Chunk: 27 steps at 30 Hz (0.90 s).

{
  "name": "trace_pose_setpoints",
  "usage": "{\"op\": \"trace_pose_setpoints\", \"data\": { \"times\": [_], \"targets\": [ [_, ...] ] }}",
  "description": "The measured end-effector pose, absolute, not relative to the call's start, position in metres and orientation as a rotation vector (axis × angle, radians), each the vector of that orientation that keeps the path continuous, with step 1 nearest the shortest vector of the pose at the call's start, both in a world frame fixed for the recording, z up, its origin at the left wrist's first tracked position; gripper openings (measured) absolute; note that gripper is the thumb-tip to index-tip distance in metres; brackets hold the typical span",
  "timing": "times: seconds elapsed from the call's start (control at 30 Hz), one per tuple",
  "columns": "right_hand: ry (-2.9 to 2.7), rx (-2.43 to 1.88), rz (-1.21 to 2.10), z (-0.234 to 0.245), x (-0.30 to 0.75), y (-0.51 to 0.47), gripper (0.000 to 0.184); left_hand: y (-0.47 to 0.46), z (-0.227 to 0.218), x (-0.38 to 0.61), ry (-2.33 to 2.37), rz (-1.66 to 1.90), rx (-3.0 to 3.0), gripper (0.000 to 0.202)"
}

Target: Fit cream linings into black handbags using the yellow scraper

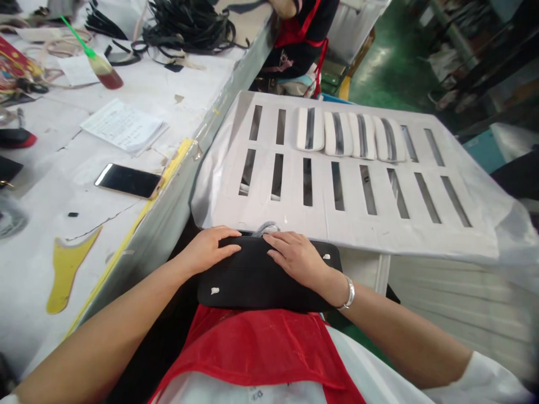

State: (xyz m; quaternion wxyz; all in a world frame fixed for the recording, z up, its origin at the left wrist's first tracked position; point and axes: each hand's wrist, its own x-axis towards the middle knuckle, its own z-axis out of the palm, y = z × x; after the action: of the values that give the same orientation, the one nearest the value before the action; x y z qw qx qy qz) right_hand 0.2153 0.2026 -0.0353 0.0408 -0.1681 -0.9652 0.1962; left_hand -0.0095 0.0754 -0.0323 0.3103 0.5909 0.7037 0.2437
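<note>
A black panel (252, 280) with rounded corners lies across my lap, against the red apron (252, 342). Two small white bits show near its opposite corners. My left hand (214, 247) grips its far edge left of the middle, thumb on the face and fingers along the rim. To the right, my right hand (295, 255) is closed over the same edge, its thumb on the black surface; its fingertips reach a grey cord-like loop (267, 227) behind the edge. What lies under the panel is hidden.
Ahead stands a white slotted board (290, 213) bearing several pale padded strips (337, 134) with dark bands. On the left table lie a phone (128, 180), a yellow scraper-shaped piece (71, 269), papers (122, 126), a glue bottle (105, 73) and black straps (185, 25). Another person (298, 39) sits beyond.
</note>
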Motion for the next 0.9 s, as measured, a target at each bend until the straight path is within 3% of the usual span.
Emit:
{"op": "trace_pose_setpoints", "data": {
  "times": [0.43,0.57,0.77,0.9],
  "targets": [
    [-3.107,-0.593,0.829,-0.029,0.177,0.212,0.034,0.08,-0.039,-0.02,1.703,0.767,1.189,0.035],
    [-3.115,-0.577,0.958,-0.029,0.17,0.22,0.037,0.075,-0.041,-0.019,1.757,0.757,1.098,0.045],
    [-3.201,-0.923,0.61,-0.024,0.199,0.228,0.066,0.045,-0.053,-0.008,1.793,1.034,0.755,0.048],
    [-3.143,-1.059,0.676,-0.026,0.247,0.245,0.061,0.036,-0.055,-0.005,1.749,1.151,0.692,0.052]
  ]
}}
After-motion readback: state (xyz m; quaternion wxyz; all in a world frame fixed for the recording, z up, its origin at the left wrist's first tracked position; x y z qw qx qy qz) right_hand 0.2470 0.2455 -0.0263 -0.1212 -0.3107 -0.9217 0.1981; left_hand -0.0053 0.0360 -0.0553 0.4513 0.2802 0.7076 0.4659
